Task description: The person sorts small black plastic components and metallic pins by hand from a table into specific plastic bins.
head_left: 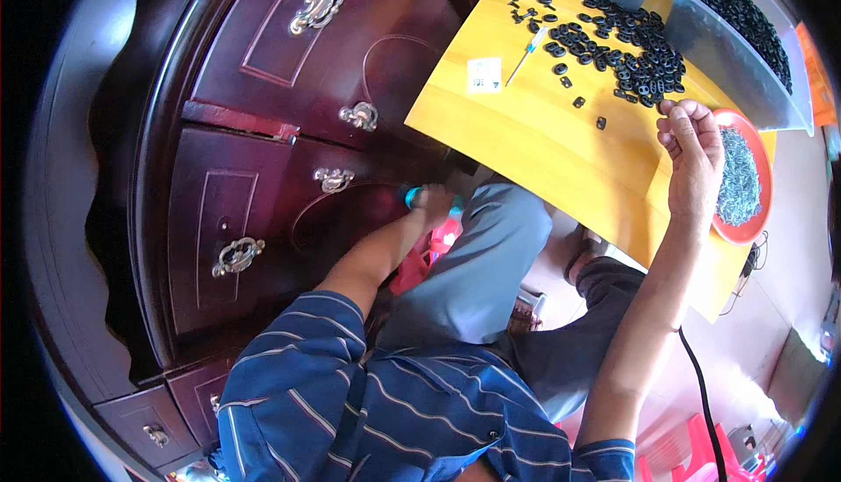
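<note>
Black oval rings (631,48) lie scattered on the yellow surface (543,145); right hand (692,162) fingers curl closed beside them, left hand (431,202) grips a teal-capped bottle (412,194).

Light: bright daylight, strongest at lower right beyond the yellow bench (561,145).
Shadow: deep under the bench.
Glare: floor washed out.
Edges: fisheye bending, black vignette.
Focus: mostly sharp.

1. Bare board (526,123) at centre frame leaves passing room.
2. Black rings (626,48) crowd the upper right.
3. Bins (745,61) and a red dish (760,219) wall the right edge.
4. A cabinet (263,131) blocks the left.
</note>
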{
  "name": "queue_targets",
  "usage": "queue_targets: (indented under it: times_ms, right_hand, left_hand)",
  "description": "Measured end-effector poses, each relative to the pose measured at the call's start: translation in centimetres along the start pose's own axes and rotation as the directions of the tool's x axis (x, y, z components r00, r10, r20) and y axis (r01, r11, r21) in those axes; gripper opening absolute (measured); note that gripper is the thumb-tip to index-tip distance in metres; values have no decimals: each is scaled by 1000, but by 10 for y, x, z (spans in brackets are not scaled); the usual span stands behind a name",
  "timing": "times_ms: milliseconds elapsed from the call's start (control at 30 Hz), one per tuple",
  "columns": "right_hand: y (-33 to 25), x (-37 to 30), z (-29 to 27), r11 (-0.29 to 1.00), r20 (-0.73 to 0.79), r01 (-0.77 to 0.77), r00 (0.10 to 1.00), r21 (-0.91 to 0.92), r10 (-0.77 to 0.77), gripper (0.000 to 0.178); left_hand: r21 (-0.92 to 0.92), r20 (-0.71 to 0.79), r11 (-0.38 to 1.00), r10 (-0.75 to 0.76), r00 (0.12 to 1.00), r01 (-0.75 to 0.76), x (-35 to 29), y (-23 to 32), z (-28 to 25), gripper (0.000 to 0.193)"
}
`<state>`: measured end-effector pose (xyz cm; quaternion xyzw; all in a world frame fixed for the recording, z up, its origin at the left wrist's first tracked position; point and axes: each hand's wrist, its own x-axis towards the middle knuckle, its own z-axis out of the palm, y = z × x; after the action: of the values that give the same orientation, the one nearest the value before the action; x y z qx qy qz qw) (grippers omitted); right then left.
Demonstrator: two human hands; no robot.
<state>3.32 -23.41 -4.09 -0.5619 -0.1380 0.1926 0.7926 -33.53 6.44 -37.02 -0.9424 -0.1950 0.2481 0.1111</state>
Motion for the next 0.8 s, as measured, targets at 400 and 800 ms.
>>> queue_targets:
  times_ms: [400, 800]
  right_hand:
    - [9, 4, 0, 999, -23, -5, 1000, -40, 4, 9]
    - [4, 2, -12, 999, -38, 26, 999, -44, -28, 9]
  left_hand:
    - [-91, -18, 985, 146, 989, -147, 37, 22, -13, 13]
    - [55, -87, 981, 188, 978, -184, 42, 30, -20, 38]
